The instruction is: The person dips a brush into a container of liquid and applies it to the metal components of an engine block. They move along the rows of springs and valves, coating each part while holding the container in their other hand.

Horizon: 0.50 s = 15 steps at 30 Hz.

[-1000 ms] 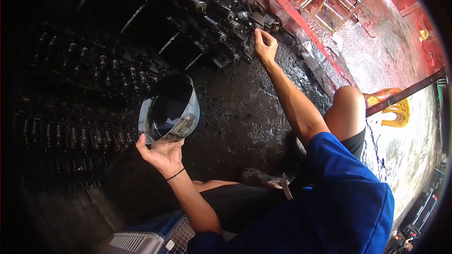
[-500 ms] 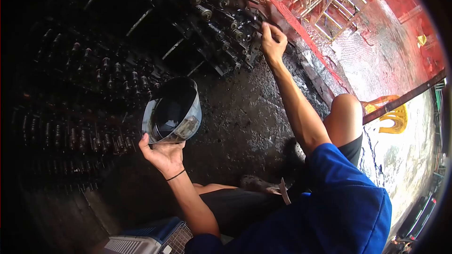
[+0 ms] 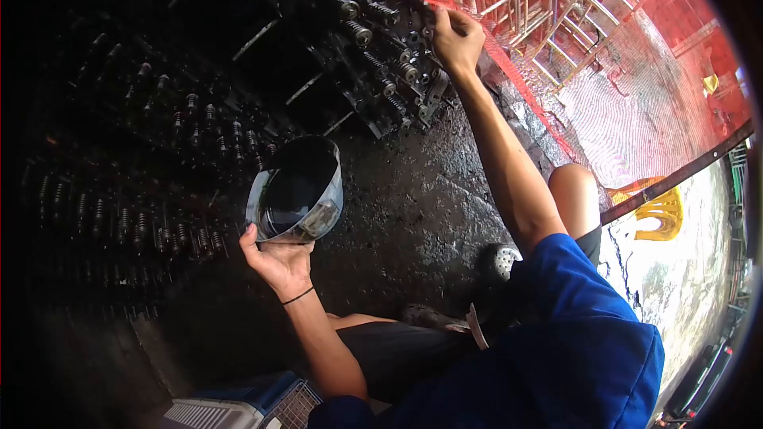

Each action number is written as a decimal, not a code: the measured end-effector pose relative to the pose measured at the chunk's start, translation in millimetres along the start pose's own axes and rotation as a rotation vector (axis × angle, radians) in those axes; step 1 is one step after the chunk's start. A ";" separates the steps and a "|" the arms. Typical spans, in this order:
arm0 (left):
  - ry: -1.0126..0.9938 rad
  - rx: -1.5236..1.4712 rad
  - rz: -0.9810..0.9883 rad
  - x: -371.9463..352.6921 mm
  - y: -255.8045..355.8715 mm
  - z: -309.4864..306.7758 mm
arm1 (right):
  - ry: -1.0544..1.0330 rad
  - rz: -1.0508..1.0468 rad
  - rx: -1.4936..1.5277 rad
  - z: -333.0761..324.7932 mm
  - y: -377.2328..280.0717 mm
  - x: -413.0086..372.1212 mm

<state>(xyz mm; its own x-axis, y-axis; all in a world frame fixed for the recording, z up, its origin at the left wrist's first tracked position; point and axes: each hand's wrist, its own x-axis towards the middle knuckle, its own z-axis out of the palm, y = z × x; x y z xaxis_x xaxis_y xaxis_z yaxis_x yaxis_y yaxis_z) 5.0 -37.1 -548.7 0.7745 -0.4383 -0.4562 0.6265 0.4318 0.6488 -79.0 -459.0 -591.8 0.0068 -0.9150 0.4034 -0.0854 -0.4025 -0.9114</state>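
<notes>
My left hand (image 3: 280,266) grips a round, grey-white container (image 3: 324,217) from below, with the thumb up its near side. Dark liquid (image 3: 290,199) shows inside the tilted container. Higher up, my right hand (image 3: 458,44) is closed in a pinch beside dark machinery with rows of metal springs (image 3: 358,32). Its fingertips point into the shadow at the machinery's right edge, and I cannot tell what they hold. More spring rows (image 3: 139,226) stand in the dark to the left of the container.
Red netting (image 3: 517,83) and metal racks (image 3: 576,24) lie along the upper right. A dark bar (image 3: 675,171) crosses near a yellow plastic piece (image 3: 661,214). Wet, dirty floor (image 3: 405,214) spreads below the machinery. A pet carrier-like crate (image 3: 238,401) sits at the bottom left.
My right hand has moved slightly up and stays pinched. The machinery and container sit a little lower and further right in view. My left hand keeps its hold.
</notes>
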 end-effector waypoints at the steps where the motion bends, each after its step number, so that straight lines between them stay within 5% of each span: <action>1: -0.018 -0.001 -0.024 -0.1 0.4 -2.6 | 0.010 -0.025 0.038 4.3 0.7 -1.8; 12: 0.015 0.040 0.066 -2.6 0.8 -0.3 | -0.052 -0.224 0.030 4.1 15.1 2.9; 15: 0.003 0.015 0.055 -3.8 1.8 -0.6 | -0.209 -0.164 -0.126 -12.6 22.4 5.8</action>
<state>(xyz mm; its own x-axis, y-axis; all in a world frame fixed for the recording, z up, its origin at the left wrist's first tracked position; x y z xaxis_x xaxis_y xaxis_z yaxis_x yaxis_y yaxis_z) 3.2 -34.2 -546.2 0.8082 -0.4115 -0.4214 0.5814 0.4433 0.6822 -93.4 -473.0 -608.9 0.2346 -0.8295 0.5069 -0.1896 -0.5504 -0.8131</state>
